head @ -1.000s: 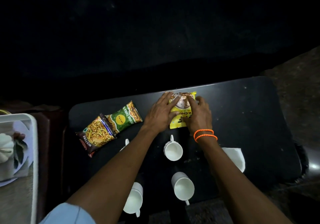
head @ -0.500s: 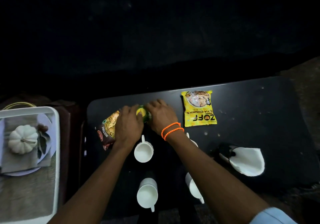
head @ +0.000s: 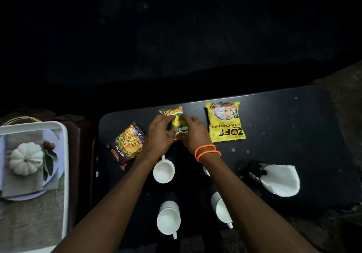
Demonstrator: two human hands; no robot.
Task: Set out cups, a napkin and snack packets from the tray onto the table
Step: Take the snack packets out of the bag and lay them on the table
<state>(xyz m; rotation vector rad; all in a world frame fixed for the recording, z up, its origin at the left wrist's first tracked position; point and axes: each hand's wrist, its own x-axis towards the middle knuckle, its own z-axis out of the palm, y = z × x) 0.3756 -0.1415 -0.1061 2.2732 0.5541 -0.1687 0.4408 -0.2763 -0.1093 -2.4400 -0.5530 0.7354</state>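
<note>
On the black table (head: 293, 135), both my hands hold a green snack packet (head: 175, 118) near the far edge: my left hand (head: 159, 135) grips its left side, my right hand (head: 193, 133) its right. A yellow packet (head: 225, 123) lies flat to the right of it. A brown mixture packet (head: 127, 145) lies tilted to the left. White cups stand below my hands: one (head: 163, 171) by my left wrist, one (head: 168, 218) nearer, one (head: 222, 209) under my right forearm. A fourth cup is mostly hidden by that arm. A white napkin (head: 280, 180) sits at the right.
A white tray (head: 65, 155) stands to the left of the table, holding a plate, a grey cloth and a small white pumpkin (head: 25, 158). Everything beyond the table's far edge is dark. Rough ground shows at the right.
Both hands left the yellow packet lying flat and moved left to the green packet. They have since carried it right, toward the table's far edge, apart from the brown packet.
</note>
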